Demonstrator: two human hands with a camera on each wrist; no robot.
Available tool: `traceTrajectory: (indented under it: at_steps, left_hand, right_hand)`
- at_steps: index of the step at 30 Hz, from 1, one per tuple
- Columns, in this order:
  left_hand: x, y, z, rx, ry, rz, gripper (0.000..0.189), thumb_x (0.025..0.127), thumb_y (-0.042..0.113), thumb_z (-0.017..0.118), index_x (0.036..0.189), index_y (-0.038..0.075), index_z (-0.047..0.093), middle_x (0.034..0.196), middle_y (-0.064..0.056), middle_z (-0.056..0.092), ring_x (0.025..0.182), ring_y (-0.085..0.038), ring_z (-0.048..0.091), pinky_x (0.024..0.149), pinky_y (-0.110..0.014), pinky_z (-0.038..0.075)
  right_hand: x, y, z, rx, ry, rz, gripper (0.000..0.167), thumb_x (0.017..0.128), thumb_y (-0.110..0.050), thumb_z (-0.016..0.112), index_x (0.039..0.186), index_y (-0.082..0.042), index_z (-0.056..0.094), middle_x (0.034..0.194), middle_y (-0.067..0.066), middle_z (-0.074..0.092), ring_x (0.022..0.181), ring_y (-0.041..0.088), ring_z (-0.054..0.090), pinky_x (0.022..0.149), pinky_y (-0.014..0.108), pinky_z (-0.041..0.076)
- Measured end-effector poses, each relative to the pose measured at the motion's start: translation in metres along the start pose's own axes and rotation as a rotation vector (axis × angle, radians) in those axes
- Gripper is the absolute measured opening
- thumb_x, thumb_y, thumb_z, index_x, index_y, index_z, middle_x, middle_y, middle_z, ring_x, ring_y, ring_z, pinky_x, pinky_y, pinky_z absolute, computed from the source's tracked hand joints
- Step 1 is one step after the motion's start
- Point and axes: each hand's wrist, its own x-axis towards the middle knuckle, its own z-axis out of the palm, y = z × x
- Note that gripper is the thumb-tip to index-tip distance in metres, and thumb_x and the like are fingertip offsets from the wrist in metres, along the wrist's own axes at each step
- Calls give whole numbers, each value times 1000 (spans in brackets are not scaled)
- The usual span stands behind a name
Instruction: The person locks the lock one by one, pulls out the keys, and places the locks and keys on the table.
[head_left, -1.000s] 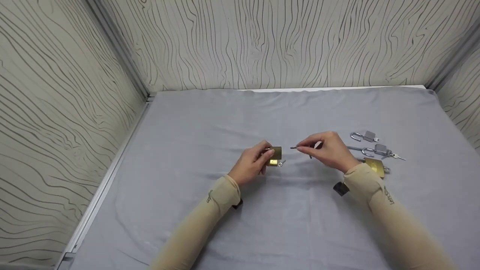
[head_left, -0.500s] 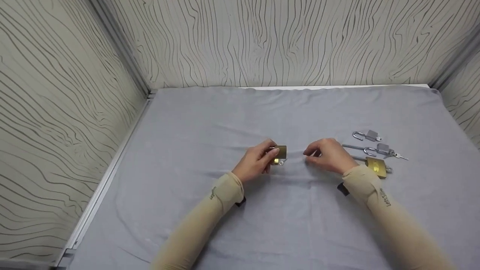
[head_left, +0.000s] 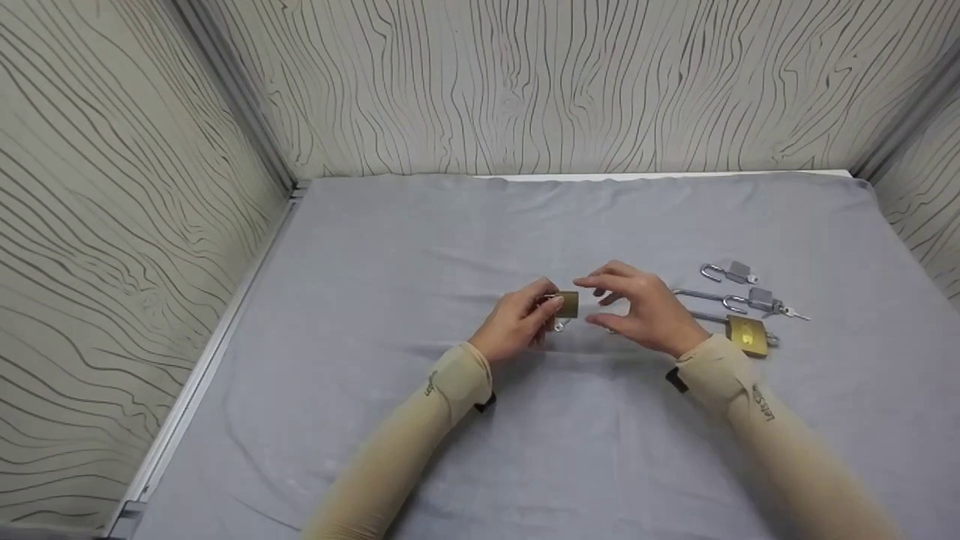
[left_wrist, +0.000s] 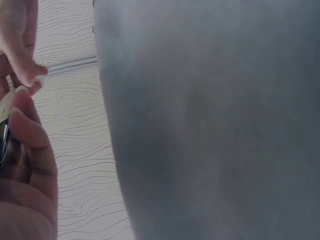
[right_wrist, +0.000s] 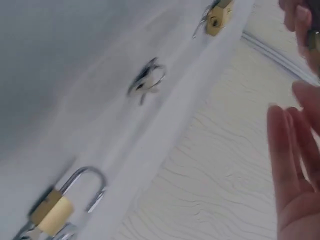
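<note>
A brass padlock [head_left: 569, 304] is held by my left hand [head_left: 517, 319], thumb on its near face, its body pointing right. Its shackle is mostly hidden by the fingers; a bit of metal shows in the left wrist view. My right hand [head_left: 641, 309] hovers just right of that padlock, thumb and fingers spread, nothing between them. On the cloth below the right hand lies a ring of keys [right_wrist: 148, 82], blurred in the right wrist view. A small brass padlock [right_wrist: 219, 19] lies beneath my left hand, largely covered in the head view.
Right of my right hand lie a small grey padlock [head_left: 739, 271], another grey padlock [head_left: 760, 299] with a key, and a large brass padlock [head_left: 747, 335] with a long shackle. Grey cloth [head_left: 420, 247] covers the table; patterned panels [head_left: 525, 90] stand around it.
A second ago my right hand pinched a key near the padlock; it has let go, spread its fingers and come closer to the padlock. My left hand has shifted slightly right.
</note>
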Motion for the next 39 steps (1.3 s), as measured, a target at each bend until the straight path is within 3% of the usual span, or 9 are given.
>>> traceTrajectory:
  at_steps: [4, 8, 13, 19, 24, 27, 33, 39]
  left_hand:
    - [2, 2, 2, -2, -14, 18, 25, 110, 37, 49, 114, 16, 62, 79, -5, 64, 57, -9, 55, 52, -22, 46]
    - [5, 3, 4, -10, -6, 14, 25, 111, 37, 49, 118, 16, 61, 87, -17, 67, 61, -13, 59, 55, -23, 49]
    - [6, 4, 5, 70, 50, -12, 26, 110, 30, 54, 131, 14, 55, 110, -14, 68, 83, -20, 69, 71, -22, 55]
    - [7, 1, 8, 361, 58, 19, 35, 104, 19, 65, 137, 13, 53, 128, -8, 67, 107, -17, 69, 91, -29, 57]
    - [8, -1, 11, 620, -51, 55, 27, 103, 23, 66, 127, 10, 66, 127, -7, 68, 126, -23, 60, 110, -36, 47]
    - [8, -1, 13, 728, -137, 53, 34, 105, 28, 64, 133, 10, 67, 135, -5, 67, 141, -23, 50, 120, -38, 38]
    - [7, 1, 17, 820, -280, -17, 49, 104, 35, 64, 146, 11, 58, 150, -6, 57, 152, -22, 38, 126, -36, 29]
    - [6, 0, 20, 902, -313, -16, 55, 102, 37, 65, 150, 12, 55, 155, -4, 53, 152, -20, 37, 128, -35, 25]
  right_hand:
    - [2, -8, 7, -172, 46, -181, 53, 71, -6, 96, 120, -8, 75, 104, 6, 68, 94, 20, 69, 77, 33, 61]
    - [3, -11, 8, -328, 85, -243, 46, 72, -6, 95, 114, -5, 76, 93, 6, 67, 85, 19, 66, 71, 33, 60]
    - [1, -3, 7, -300, 55, -142, 43, 77, -6, 92, 116, -2, 75, 95, 8, 71, 87, 22, 68, 73, 37, 61]
    - [-4, 9, 6, -212, -45, 47, 37, 81, -7, 89, 116, -2, 75, 95, 9, 71, 85, 21, 67, 73, 38, 59]
    - [-6, 12, 6, -246, -179, 147, 34, 84, -7, 86, 117, -3, 76, 97, 9, 71, 86, 22, 62, 72, 40, 55]
    - [-8, 12, 7, -270, -237, 175, 34, 84, -9, 86, 117, -2, 76, 97, 10, 72, 89, 25, 61, 75, 44, 54]
    - [-6, 16, 11, -292, -299, 193, 36, 80, -13, 88, 113, -2, 78, 95, 9, 71, 91, 26, 60, 77, 45, 54]
    - [-4, 20, 17, -299, -315, 183, 33, 76, -11, 89, 107, -4, 80, 87, 5, 65, 86, 23, 55, 74, 42, 50]
